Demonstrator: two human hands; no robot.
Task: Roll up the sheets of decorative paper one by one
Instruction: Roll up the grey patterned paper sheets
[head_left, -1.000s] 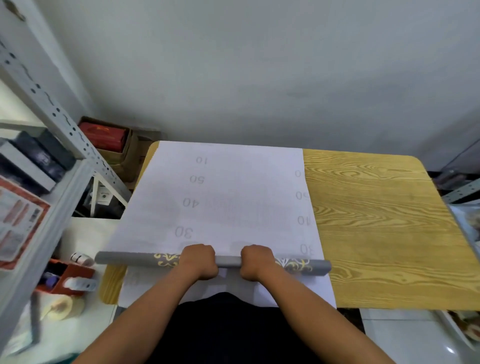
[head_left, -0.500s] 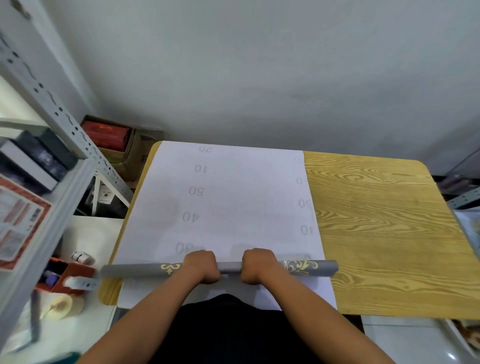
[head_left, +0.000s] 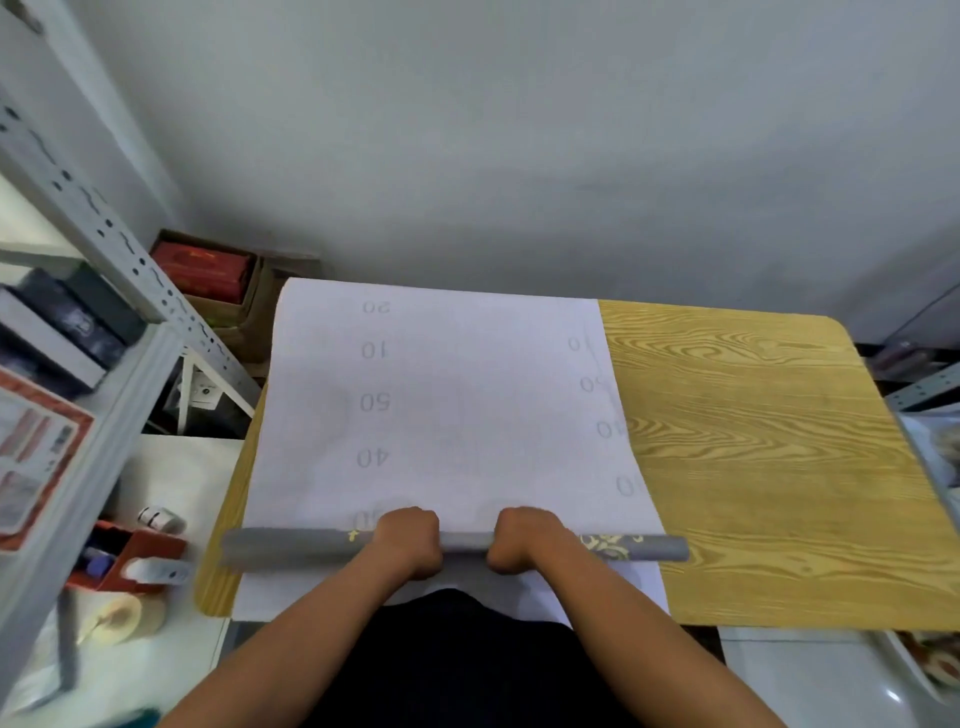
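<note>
Left hand (head_left: 408, 543), right hand (head_left: 522, 540) grip matte grey paper roll (head_left: 291, 546); wood-grain table (head_left: 769, 467).

Soft, even, cool light fills the scene, and the grey wall (head_left: 519, 130) dims toward its upper corners. Faint shadows lie on the white sheet (head_left: 467, 395) just beyond the knuckles. Wide-angle distortion bends the shelf upright (head_left: 104, 228) at the left edge. The lower-left corner is smeared and blurred.

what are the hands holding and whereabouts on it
Both hands, left and right, grip the grey roll of paper near its middle, side by side, with both ends sticking out free.
</note>
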